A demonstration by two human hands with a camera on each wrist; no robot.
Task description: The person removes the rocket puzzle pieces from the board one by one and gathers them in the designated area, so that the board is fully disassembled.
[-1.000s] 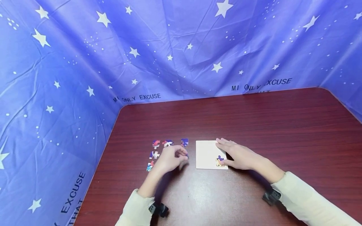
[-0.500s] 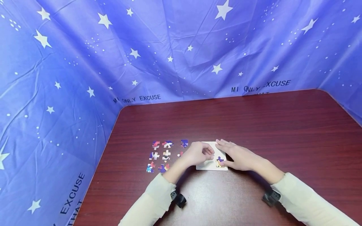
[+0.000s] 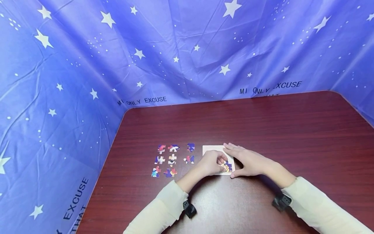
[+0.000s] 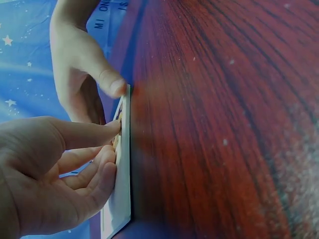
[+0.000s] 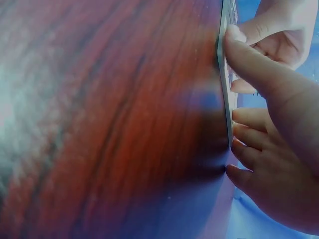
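Observation:
A thin square puzzle board lies on the table, pale and mostly bare. My left hand reaches over its lower part, thumb and fingers pinching a jigsaw piece down at the board's surface; most of that piece is hidden by the fingers. Just beside it, a purple and yellow jigsaw piece sits in the lower right corner of the board. My right hand rests along the board's right edge with fingers extended, its thumb at the near corner.
Left of the board, several loose jigsaw pieces lie spread in rough rows on the dark red wooden table. A blue curtain with stars hangs behind the table and along its left side.
My left hand has moved right from the loose pieces onto the board, bringing a piece beside the corner one. My right thumb has shifted off the corner piece to the board's near corner.

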